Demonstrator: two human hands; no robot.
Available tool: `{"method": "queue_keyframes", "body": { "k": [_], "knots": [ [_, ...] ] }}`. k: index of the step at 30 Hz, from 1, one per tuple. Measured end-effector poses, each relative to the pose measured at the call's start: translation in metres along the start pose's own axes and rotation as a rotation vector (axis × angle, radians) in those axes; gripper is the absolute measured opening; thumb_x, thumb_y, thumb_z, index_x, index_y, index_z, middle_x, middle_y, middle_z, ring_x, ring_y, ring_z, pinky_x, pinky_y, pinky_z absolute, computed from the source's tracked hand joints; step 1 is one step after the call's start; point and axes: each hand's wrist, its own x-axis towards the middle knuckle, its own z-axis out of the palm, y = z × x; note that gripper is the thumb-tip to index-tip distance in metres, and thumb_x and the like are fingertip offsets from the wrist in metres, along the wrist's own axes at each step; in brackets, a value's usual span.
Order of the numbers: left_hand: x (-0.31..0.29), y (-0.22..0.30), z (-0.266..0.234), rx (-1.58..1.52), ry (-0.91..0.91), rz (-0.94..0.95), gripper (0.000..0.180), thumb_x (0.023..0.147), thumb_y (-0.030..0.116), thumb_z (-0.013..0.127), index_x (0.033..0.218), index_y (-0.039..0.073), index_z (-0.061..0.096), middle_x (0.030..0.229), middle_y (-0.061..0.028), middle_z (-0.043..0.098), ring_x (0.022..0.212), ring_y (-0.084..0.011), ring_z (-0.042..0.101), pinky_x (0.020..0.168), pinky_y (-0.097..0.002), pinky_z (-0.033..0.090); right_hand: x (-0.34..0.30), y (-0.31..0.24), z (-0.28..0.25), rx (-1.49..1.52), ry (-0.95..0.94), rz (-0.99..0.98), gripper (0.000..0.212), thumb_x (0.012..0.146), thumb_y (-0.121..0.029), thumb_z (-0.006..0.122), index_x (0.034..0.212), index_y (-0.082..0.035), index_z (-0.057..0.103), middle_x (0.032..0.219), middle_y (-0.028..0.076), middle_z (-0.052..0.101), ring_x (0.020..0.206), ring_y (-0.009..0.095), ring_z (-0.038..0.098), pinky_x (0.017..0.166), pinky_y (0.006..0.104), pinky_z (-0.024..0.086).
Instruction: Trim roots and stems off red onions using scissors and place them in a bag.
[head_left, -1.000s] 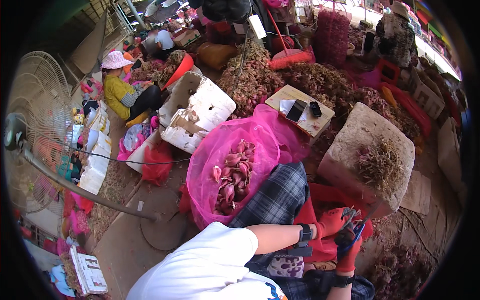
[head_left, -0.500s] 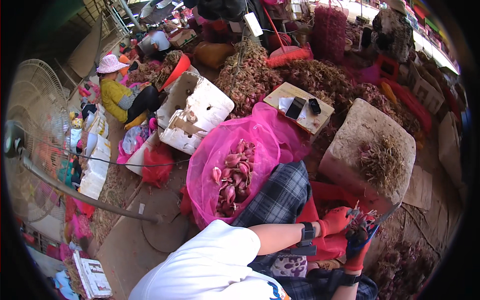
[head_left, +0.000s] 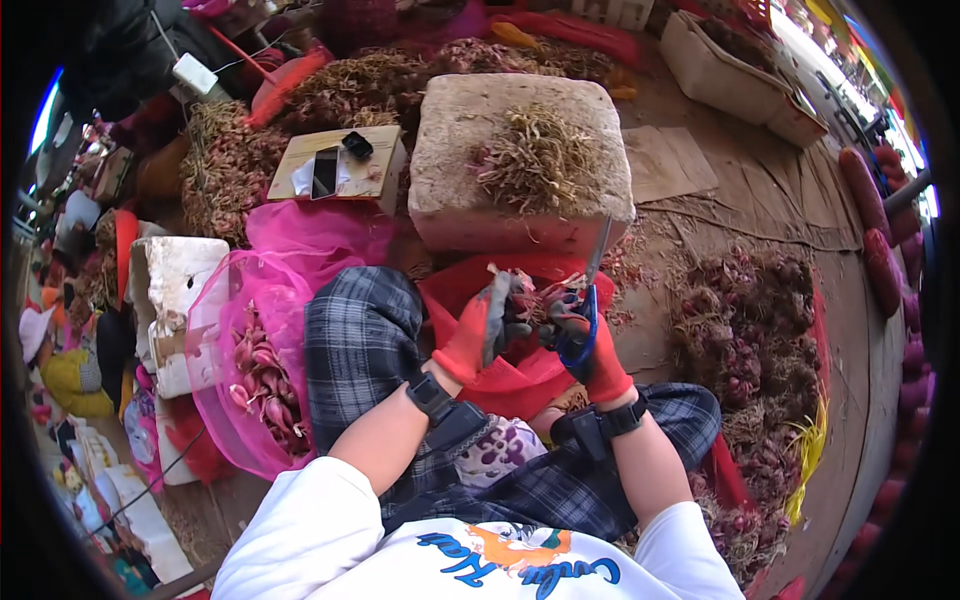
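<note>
My left hand [head_left: 472, 330], in an orange glove with grey fingers, is closed on a bunch of shallots [head_left: 528, 292] with dry stems and roots. Beside it my right hand [head_left: 603, 362], gloved alike, grips blue-handled scissors [head_left: 591, 312], blades pointing up and away. Its fingertips touch the bunch's right side. Both hands are above a red mesh bag [head_left: 520, 392] between my knees. Left of my knee, a pink mesh bag [head_left: 215, 335] holds trimmed-looking shallots [head_left: 262, 375]. Dry stem trimmings [head_left: 540, 155] lie on a foam box [head_left: 455, 120] just beyond the hands.
Untrimmed shallots [head_left: 745, 350] are heaped at my right. A low box [head_left: 385, 175] carries a phone [head_left: 325, 172] and a small black object [head_left: 356, 146]. More heaps [head_left: 235, 150] lie behind it. A white foam box [head_left: 190, 260] and a seated person [head_left: 75, 380] are at left.
My view has turned right, so the pink bag and seated person appear farther left and my hands nearer the middle. The shallots and scissors remain in my hands.
</note>
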Motion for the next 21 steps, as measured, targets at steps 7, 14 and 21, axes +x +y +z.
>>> {"method": "queue_keyframes", "body": {
  "k": [7, 14, 21],
  "knots": [
    [0.004, -0.016, -0.006, -0.015, -0.127, 0.021, 0.024, 0.094, 0.023, 0.047, 0.108, 0.005, 0.055, 0.094, -0.0002, 0.060, 0.079, -0.0088, 0.059, 0.067, -0.0225, 0.050, -0.002, -0.003, -0.010, 0.070, 0.074, 0.085, 0.017, 0.082, -0.012, 0.057, 0.096, -0.003, 0.053, 0.079, 0.003, 0.055, 0.065, 0.016, 0.060, 0.060, 0.0279, 0.050],
    [0.004, -0.015, -0.014, -0.027, -0.033, 0.016, 0.019, 0.092, 0.014, 0.049, 0.104, 0.003, 0.057, 0.090, -0.0034, 0.061, 0.071, -0.0095, 0.059, 0.063, -0.0225, 0.051, 0.000, -0.010, 0.002, 0.041, 0.148, 0.053, 0.014, 0.085, -0.015, 0.056, 0.095, -0.007, 0.053, 0.078, 0.001, 0.053, 0.063, 0.014, 0.057, 0.056, 0.0274, 0.048],
    [0.017, 0.000, -0.032, -0.115, 0.115, 0.133, 0.029, 0.093, 0.028, 0.050, 0.103, 0.002, 0.057, 0.085, -0.0040, 0.061, 0.068, -0.0103, 0.057, 0.063, -0.0216, 0.051, 0.010, -0.020, -0.048, 0.181, 0.208, -0.153, 0.016, 0.088, -0.017, 0.055, 0.099, -0.005, 0.053, 0.077, 0.002, 0.052, 0.063, 0.013, 0.054, 0.057, 0.0266, 0.045]
  ]
}}
